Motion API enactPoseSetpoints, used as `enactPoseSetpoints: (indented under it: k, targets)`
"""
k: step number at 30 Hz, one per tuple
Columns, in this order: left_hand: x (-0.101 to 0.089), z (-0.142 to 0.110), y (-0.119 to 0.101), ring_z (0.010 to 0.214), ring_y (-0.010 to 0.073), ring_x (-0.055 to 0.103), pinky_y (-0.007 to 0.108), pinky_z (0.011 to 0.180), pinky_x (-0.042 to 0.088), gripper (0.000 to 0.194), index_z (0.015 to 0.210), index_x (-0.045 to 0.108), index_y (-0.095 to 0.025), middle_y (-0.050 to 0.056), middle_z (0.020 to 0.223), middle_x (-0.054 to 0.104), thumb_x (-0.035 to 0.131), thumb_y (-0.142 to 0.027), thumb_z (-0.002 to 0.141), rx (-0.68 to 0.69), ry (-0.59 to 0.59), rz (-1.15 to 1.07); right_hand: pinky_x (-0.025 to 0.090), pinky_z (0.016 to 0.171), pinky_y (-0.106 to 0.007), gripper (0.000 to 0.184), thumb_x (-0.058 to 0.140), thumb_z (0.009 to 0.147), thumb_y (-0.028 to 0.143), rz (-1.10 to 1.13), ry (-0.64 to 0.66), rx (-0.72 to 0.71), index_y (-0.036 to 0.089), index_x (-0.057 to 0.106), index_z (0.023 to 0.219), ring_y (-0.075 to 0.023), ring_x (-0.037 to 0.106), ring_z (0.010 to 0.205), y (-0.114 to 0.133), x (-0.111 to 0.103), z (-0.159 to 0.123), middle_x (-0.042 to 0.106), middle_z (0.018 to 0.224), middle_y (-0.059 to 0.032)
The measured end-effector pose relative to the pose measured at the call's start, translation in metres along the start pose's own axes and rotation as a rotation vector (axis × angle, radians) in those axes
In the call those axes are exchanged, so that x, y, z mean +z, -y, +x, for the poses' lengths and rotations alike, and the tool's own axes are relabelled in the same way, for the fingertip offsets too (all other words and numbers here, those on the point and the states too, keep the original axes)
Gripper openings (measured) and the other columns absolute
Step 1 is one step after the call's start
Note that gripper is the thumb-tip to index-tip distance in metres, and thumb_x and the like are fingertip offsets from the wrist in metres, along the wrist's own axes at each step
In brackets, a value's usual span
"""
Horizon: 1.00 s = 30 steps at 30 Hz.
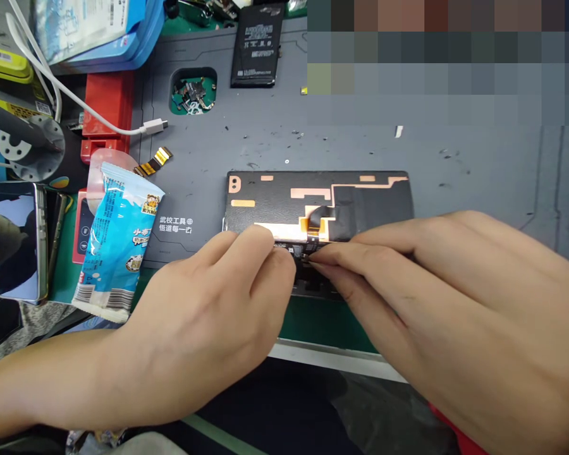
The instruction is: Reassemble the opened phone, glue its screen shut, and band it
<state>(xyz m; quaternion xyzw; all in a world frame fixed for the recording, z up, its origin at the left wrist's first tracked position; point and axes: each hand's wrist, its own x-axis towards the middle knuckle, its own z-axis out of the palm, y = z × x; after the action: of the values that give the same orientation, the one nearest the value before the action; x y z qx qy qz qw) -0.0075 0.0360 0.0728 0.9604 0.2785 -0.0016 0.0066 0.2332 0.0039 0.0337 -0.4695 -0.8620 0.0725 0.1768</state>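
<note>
A flat black phone screen panel (265, 212) with copper-coloured patches lies back side up at the front of the mat. A short flex cable (317, 222) runs down its middle to a strip of small parts along the near side. My left hand (218, 303) is closed over the panel's near left part, and whatever its curled fingers hold is hidden. My right hand (436, 303) pinches with thumb and forefinger at the near strip, just below the flex cable. What lies between those fingertips is too small to make out.
A blue snack packet (118, 246), a loose flex cable piece (153, 162) and a white charging cable (154, 126) lie to the left. Farther left is another phone (19, 240). A black battery (256, 47) rests at the back of the grey mat (478, 183), which bears small scraps.
</note>
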Motion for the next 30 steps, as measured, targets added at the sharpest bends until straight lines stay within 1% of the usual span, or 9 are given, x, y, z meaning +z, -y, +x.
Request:
enactPoseSetpoints:
  k: [2, 7, 10, 14, 18, 21, 24, 26, 30]
  targets:
    - [0.0015, 0.0009, -0.0001, 0.087, 0.0176, 0.068, 0.028, 0.073, 0.063, 0.036, 0.105, 0.077, -0.013, 0.006, 0.103, 0.076, 0.045, 0.002, 0.104, -0.002, 0.011, -0.001, 0.041, 0.071, -0.044, 0.017, 0.062, 0.103, 0.004, -0.002, 0.001, -0.004, 0.020, 0.066, 0.108, -0.0229, 0.051, 0.082, 0.0002, -0.0002, 0.0000, 0.067, 0.102, -0.0064]
    - [0.0040, 0.0010, -0.0003, 0.095, 0.0201, 0.071, 0.029, 0.076, 0.063, 0.030, 0.113, 0.077, -0.011, 0.006, 0.109, 0.076, 0.053, 0.003, 0.101, -0.088, 0.008, -0.047, 0.041, 0.070, -0.044, 0.019, 0.060, 0.103, 0.003, 0.009, 0.017, 0.022, 0.020, 0.065, 0.108, -0.0226, 0.051, 0.082, 0.0031, -0.0001, -0.0001, 0.067, 0.104, -0.0065]
    - [0.0026, 0.0010, 0.0005, 0.096, 0.0210, 0.070, 0.030, 0.075, 0.062, 0.027, 0.112, 0.077, -0.012, 0.006, 0.108, 0.075, 0.057, 0.002, 0.101, -0.079, 0.007, -0.046, 0.042, 0.070, -0.044, 0.017, 0.060, 0.105, 0.005, 0.005, 0.025, 0.030, 0.021, 0.064, 0.107, -0.0228, 0.051, 0.083, 0.0033, 0.0009, -0.0004, 0.066, 0.104, -0.0067]
    - [-0.0010, 0.0024, 0.0009, 0.093, 0.0221, 0.068, 0.030, 0.067, 0.059, 0.022, 0.113, 0.076, -0.011, 0.007, 0.106, 0.072, 0.060, -0.001, 0.101, -0.047, 0.032, 0.012, 0.041, 0.068, -0.044, 0.011, 0.062, 0.107, 0.009, -0.005, 0.019, 0.029, 0.020, 0.063, 0.104, -0.0234, 0.052, 0.083, 0.0036, 0.0014, 0.0003, 0.066, 0.101, -0.0072]
    - [-0.0011, 0.0037, 0.0008, 0.091, 0.0214, 0.066, 0.029, 0.063, 0.055, 0.020, 0.114, 0.075, -0.012, 0.005, 0.097, 0.066, 0.058, -0.007, 0.105, -0.079, 0.024, -0.026, 0.040, 0.067, -0.044, 0.009, 0.061, 0.108, 0.011, -0.016, 0.008, 0.048, 0.019, 0.063, 0.104, -0.0231, 0.052, 0.083, 0.0057, 0.0014, 0.0006, 0.065, 0.100, -0.0073]
    - [0.0018, 0.0036, 0.0010, 0.092, 0.0222, 0.068, 0.031, 0.061, 0.055, 0.023, 0.119, 0.073, -0.010, 0.007, 0.099, 0.066, 0.054, -0.007, 0.107, -0.113, -0.034, -0.078, 0.041, 0.069, -0.044, 0.007, 0.060, 0.109, 0.012, -0.019, 0.012, 0.046, 0.017, 0.064, 0.107, -0.0236, 0.054, 0.086, 0.0071, 0.0025, -0.0008, 0.065, 0.102, -0.0078]
    - [0.0042, 0.0030, 0.0014, 0.093, 0.0245, 0.071, 0.033, 0.060, 0.057, 0.026, 0.120, 0.071, -0.006, 0.010, 0.102, 0.069, 0.050, -0.003, 0.104, -0.137, -0.072, -0.127, 0.041, 0.070, -0.043, 0.007, 0.060, 0.109, 0.012, -0.013, 0.014, 0.045, 0.017, 0.064, 0.106, -0.0232, 0.052, 0.085, 0.0076, 0.0032, -0.0003, 0.064, 0.101, -0.0073]
    - [0.0047, 0.0028, 0.0015, 0.093, 0.0262, 0.073, 0.034, 0.061, 0.058, 0.028, 0.121, 0.070, -0.004, 0.011, 0.100, 0.070, 0.051, 0.000, 0.101, -0.145, -0.066, -0.146, 0.040, 0.070, -0.043, 0.008, 0.060, 0.110, 0.013, -0.013, 0.007, 0.054, 0.017, 0.063, 0.104, -0.0232, 0.051, 0.083, 0.0075, 0.0027, 0.0014, 0.062, 0.100, -0.0071]
    - [0.0047, 0.0034, 0.0017, 0.096, 0.0276, 0.075, 0.034, 0.066, 0.062, 0.028, 0.120, 0.070, -0.005, 0.012, 0.099, 0.070, 0.051, 0.000, 0.100, -0.163, -0.065, -0.152, 0.038, 0.068, -0.042, 0.009, 0.062, 0.108, 0.012, -0.009, 0.008, 0.051, 0.018, 0.063, 0.103, -0.0226, 0.050, 0.081, 0.0071, 0.0007, 0.0040, 0.063, 0.100, -0.0067]
